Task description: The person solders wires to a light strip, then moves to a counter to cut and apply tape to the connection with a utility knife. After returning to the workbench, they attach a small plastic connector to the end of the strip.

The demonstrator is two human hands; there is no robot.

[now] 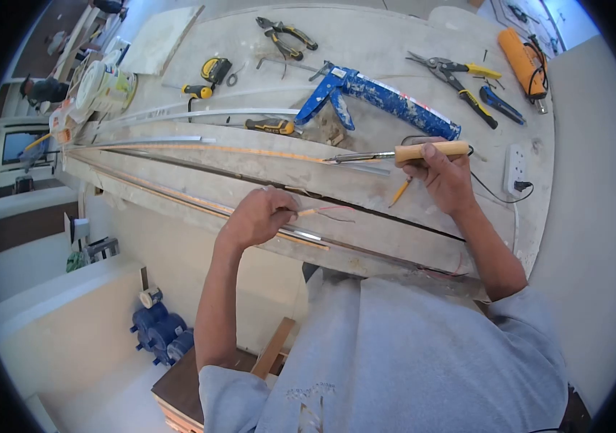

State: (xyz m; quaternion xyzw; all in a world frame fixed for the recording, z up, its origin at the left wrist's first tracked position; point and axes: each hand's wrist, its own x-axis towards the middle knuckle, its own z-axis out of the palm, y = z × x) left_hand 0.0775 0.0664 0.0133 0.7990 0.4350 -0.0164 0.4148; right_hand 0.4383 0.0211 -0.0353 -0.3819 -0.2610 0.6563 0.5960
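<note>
In my right hand [446, 179] is a soldering iron [432, 151] with a wooden handle, its metal shaft pointing left over the table. The iron's black cord [492, 190] runs toward a white power strip [515, 164]. My left hand [259, 215] pinches the end of a thin LED strip [308, 212], from which a red wire [334, 208] and a dark wire stick out to the right. Below my right hand lies a yellow pencil [399, 193]. Another LED strip [272, 152] stretches along the table toward the iron's tip.
On the worktable [365, 43] lie a blue caulking gun [394, 101], pliers [286, 36], tin snips [459, 76], a utility knife [501, 105], a tape measure [215, 70] and an orange tool [522, 63]. Metal profiles [178, 193] run along the near edge. A white bucket [106, 88] stands far left.
</note>
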